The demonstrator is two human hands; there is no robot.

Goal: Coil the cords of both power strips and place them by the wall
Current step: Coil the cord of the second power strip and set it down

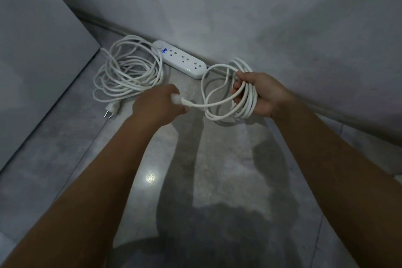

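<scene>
A white power strip (180, 59) lies on the floor against the wall. Left of it rests its white cord in a loose coil (128, 72), with the plug (112, 109) lying at the coil's near edge. My right hand (258, 93) is shut on several loops of a second white cord (245, 102), held above the floor close to the wall. My left hand (162, 103) grips the end of that second cord (187, 102), probably its plug, which my fingers mostly hide. The second power strip is not visible.
A grey wall (239, 17) runs diagonally across the back, with a baseboard (104, 23) at its foot. A pale cabinet or panel (32, 54) stands at the left. The polished grey floor (217, 169) shows a light reflection and my shadow.
</scene>
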